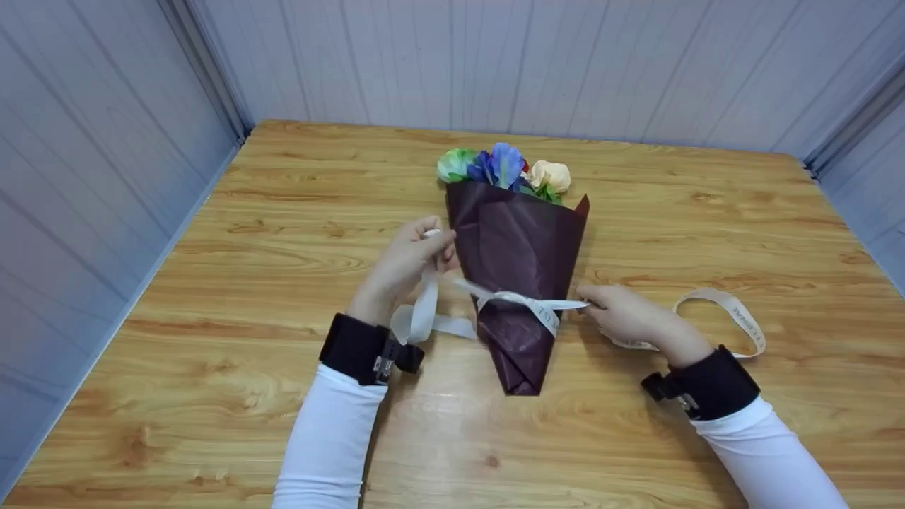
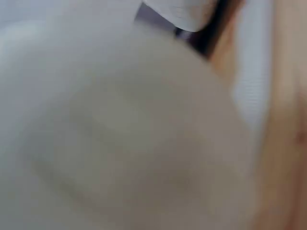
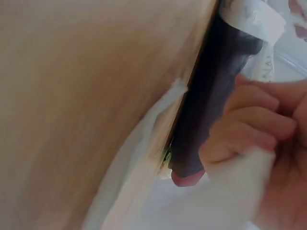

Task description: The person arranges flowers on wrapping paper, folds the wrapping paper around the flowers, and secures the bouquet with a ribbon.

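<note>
A flower bouquet wrapped in dark maroon paper [image 1: 527, 240] lies on the table, blooms away from me. Around its lower part runs a white printed ribbon [image 1: 520, 298], crossed at the front. My left hand [image 1: 406, 261], beside the wrap's left edge, pinches one length of the ribbon, which hangs in a loop below the fingers. To the right of the wrap, my right hand [image 1: 629, 311] grips the other length, pulled straight from the crossing. Curled fingers [image 3: 244, 120] on the ribbon show in the right wrist view. A blurred pale shape covers most of the left wrist view.
The ribbon's loose tail [image 1: 742, 318] curls on the wooden table [image 1: 212, 410] beyond my right wrist. Green, blue and cream flowers [image 1: 505, 166] stick out of the wrap's top. Pale panelled walls [image 1: 424, 63] stand behind the table and along its sides.
</note>
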A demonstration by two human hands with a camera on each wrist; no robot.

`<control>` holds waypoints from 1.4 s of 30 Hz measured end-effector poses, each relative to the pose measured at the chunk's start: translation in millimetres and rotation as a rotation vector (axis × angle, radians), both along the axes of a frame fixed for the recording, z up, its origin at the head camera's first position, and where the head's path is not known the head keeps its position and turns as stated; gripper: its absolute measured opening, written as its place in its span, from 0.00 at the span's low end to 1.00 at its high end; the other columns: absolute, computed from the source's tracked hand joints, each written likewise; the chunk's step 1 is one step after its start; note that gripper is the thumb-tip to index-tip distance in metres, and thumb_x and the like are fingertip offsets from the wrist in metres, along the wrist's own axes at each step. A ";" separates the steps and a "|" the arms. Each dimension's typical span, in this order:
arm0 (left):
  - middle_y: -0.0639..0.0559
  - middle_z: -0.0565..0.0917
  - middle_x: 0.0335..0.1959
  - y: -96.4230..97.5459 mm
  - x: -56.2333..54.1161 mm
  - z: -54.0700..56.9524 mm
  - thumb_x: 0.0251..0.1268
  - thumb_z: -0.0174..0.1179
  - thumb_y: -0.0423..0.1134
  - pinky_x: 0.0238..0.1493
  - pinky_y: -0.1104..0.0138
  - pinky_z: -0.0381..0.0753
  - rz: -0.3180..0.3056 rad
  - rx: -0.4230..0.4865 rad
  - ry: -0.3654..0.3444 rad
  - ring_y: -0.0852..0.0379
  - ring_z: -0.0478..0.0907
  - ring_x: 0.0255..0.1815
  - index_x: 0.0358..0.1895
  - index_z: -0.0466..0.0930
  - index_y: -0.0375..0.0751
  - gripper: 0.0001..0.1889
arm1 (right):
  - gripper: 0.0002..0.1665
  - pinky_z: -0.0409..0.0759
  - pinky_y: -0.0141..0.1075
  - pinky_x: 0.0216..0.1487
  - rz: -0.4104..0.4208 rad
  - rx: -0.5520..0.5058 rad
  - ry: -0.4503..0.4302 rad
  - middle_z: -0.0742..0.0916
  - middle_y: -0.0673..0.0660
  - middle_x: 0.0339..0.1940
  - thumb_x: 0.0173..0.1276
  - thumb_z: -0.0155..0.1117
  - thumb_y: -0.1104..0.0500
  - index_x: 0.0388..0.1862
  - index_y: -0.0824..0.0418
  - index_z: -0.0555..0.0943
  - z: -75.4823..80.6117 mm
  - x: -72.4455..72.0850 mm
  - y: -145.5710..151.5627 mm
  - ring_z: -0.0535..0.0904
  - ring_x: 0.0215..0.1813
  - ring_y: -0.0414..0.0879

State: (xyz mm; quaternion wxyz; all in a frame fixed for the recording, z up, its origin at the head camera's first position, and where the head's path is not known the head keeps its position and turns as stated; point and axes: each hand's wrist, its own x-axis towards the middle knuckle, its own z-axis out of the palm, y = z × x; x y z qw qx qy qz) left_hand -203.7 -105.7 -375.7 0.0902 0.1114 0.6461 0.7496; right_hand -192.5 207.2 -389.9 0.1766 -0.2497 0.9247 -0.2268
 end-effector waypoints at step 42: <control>0.59 0.71 0.16 -22.5 13.7 -13.4 0.63 0.61 0.44 0.24 0.71 0.65 -0.222 -1.185 0.140 0.63 0.64 0.18 0.27 0.82 0.36 0.14 | 0.23 0.59 0.33 0.24 -0.104 0.227 -0.013 0.68 0.50 0.13 0.72 0.53 0.54 0.15 0.56 0.68 -1.0 -23.9 56.2 0.57 0.17 0.40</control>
